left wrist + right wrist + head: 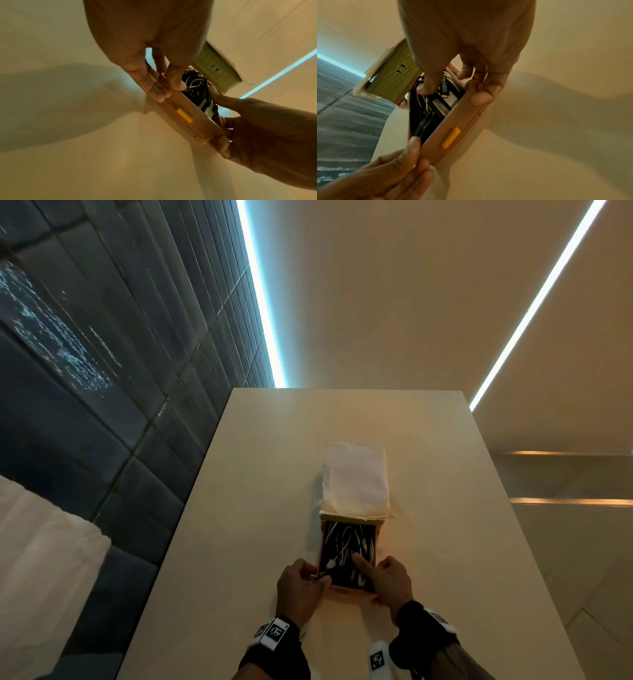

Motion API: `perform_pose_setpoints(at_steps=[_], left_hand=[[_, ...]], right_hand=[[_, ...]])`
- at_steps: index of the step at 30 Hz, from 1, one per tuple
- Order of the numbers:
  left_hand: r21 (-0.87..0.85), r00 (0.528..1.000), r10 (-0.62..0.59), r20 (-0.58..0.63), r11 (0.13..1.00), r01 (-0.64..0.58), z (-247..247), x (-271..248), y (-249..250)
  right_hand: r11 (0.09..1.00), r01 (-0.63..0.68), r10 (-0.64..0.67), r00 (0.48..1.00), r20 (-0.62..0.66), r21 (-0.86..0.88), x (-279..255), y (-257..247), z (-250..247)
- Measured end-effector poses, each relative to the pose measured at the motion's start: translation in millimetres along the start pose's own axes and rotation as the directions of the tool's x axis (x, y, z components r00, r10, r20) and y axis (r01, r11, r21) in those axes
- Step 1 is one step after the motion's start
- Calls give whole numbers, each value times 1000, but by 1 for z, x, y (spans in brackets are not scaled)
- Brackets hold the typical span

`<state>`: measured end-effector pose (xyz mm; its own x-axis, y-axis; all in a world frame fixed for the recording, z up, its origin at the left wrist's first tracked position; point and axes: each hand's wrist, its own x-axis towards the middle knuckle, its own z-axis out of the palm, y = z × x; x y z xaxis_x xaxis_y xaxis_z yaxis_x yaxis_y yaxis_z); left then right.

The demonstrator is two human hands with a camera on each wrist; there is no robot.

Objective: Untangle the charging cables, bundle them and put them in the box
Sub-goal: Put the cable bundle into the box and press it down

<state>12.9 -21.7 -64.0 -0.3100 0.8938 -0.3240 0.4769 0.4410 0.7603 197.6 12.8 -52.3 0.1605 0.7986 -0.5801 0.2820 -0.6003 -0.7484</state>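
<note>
Near the front edge of the tabletop (212,508), both hands are on the box (322,546), which sits about midway between the left and right edges. It's a small pinkish-orange plastic box with a yellow latch (184,115) on its near wall. The left hand (301,585) has its grip clamped on the near-left corner of the box, thumb hooked over the rim and fingers (155,93) down the outside wall. The right hand (390,580) is clamped on the near-right corner, fingers curled around the outside, while its index finger (363,565) reaches over the rim and pokes down into the charging cables (344,542).

The cables are inside the box: a dense jumble of black and white cords with a few plugs showing, including a dark connector (444,91) right by the right fingertip. Can't tell if any of them are actually bundled, honestly looks like a mess from above.

Farther back, the box's lid (356,477) stands open off the far edge, white on top with an olive-green ribbed underside in the wrist views. Beyond the tabletop on the left there's a dark padded wall panel (102,364) with a lit strip (263,313) along it.
</note>
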Motion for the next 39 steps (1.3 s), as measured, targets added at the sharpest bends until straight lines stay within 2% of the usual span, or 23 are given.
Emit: perform_pose_setpoints(at_steps=[4,9,16,18,22,24,30,33,35,39], left_hand=[[-56,998,-30,-49,998,27,7,6,2],[-110,998,-50,-30,993,47,6,13,19],[-143,996,-55,-68,989,45,5,31,43],[-158,992,-39,-118,987,20,6,35,43],[-122,990,-12,-141,992,-6,8,41,38],[-111,990,-27,-141,994,12,8,44,39],[-136,990,-86,-110,988,71,6,53,48],[-204,987,-139,-77,971,121,2,55,49],[-230,988,-147,-53,964,131,3,55,49],[-295,983,-182,-18,940,168,5,58,53]], right_hand=[[1000,8,-10,996,-84,-17,7,-4,1],[997,33,-43,991,-129,-75,32,-7,-2],[982,33,-55,992,-111,-188,52,-33,-6],[988,33,-50,992,-112,-150,49,-36,-5],[990,44,-29,993,-117,131,37,-27,-7],[977,58,-41,995,-89,203,34,-22,-11],[998,43,-37,989,-144,44,37,-24,-9],[997,-72,71,997,-20,-35,35,-37,-13],[992,-105,107,994,36,-71,37,-44,-17],[994,-96,97,995,-9,59,46,-50,-22]])
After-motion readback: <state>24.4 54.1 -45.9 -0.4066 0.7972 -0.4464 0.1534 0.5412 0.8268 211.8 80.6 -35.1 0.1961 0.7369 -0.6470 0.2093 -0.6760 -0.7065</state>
